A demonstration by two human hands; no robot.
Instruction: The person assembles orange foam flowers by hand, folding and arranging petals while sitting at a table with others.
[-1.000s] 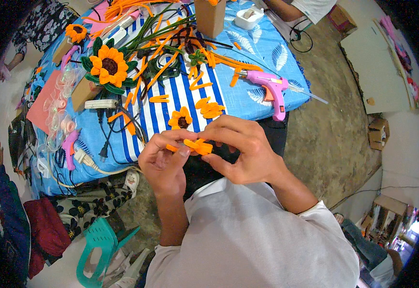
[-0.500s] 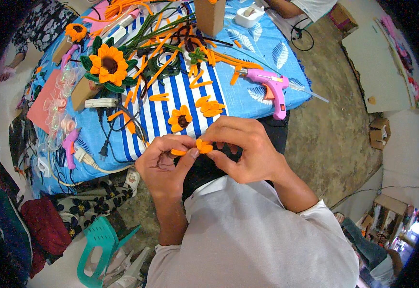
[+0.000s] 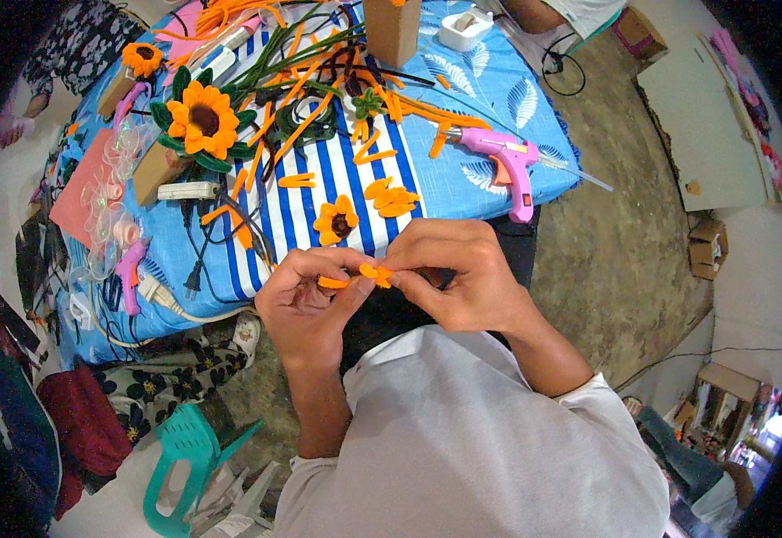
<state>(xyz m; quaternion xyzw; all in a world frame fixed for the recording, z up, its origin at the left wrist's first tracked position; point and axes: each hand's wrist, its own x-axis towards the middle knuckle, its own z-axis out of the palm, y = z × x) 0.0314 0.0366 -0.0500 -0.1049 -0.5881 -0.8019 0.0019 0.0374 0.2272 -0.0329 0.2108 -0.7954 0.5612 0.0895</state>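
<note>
Both hands pinch one orange pipe-cleaner petal piece (image 3: 364, 273) at frame centre: left hand (image 3: 306, 300) at its 8 o'clock, right hand (image 3: 454, 273) at its 3 o'clock. Likely light, fuzzy, bendable; grip by the ends. Pink glue gun (image 3: 503, 161) at 1 o'clock.

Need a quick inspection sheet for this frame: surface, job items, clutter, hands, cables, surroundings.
Surface: table under a blue leaf-print cloth with a striped centre.
Job's things: bent orange pipe-cleaner piece pinched between both hands.
Clutter: finished sunflower, small sunflower head, loose orange petals, pink glue gun, cardboard box.
Grippers: left hand and right hand, both closed on the piece, below the table edge.
Cables: black cord and white plug lead over the left edge.
Surroundings: teal plastic stool, bare floor.
</note>
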